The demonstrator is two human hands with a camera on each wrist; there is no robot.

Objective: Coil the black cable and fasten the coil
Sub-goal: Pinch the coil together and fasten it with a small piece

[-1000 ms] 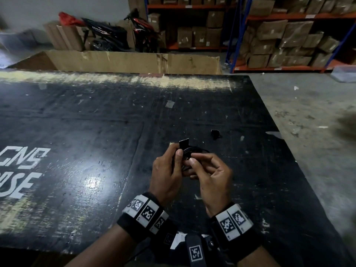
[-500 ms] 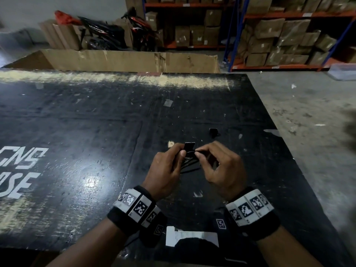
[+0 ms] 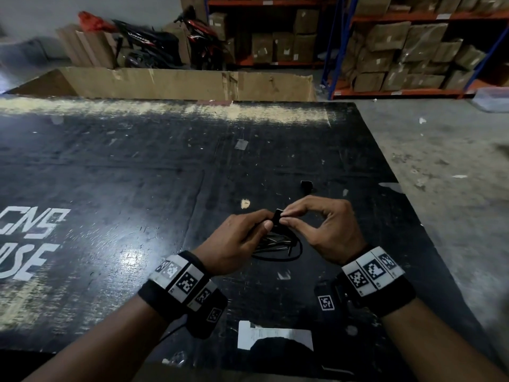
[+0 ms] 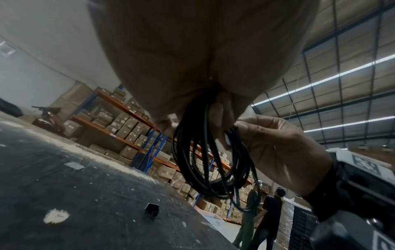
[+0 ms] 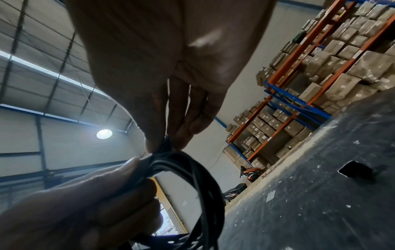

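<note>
The black cable [image 3: 278,248] is wound into a coil of several loops and hangs just above the black table [image 3: 137,175]. My left hand [image 3: 264,224] grips the top of the coil [image 4: 211,152] with curled fingers [image 4: 218,115]. My right hand [image 3: 283,217] pinches a short black strap [image 3: 276,215] between thumb and forefinger at the gathered top of the coil [image 5: 192,170]. In the right wrist view the strap [image 5: 165,143] sits between the fingertips, right above my left thumb [image 5: 128,166]. How far the strap goes round the loops is hidden.
A small black piece [image 3: 306,186] lies on the table just beyond my hands. A white paper slip [image 3: 275,336] lies near the front edge. A cardboard wall [image 3: 179,82] lines the far edge. The table's right edge drops to concrete floor [image 3: 440,188]. Two people [image 4: 265,213] stand by the shelves.
My right hand has turned palm down and now pinches the strap from the right. The wrists have spread apart, and the coil hangs lower beneath my hands.
</note>
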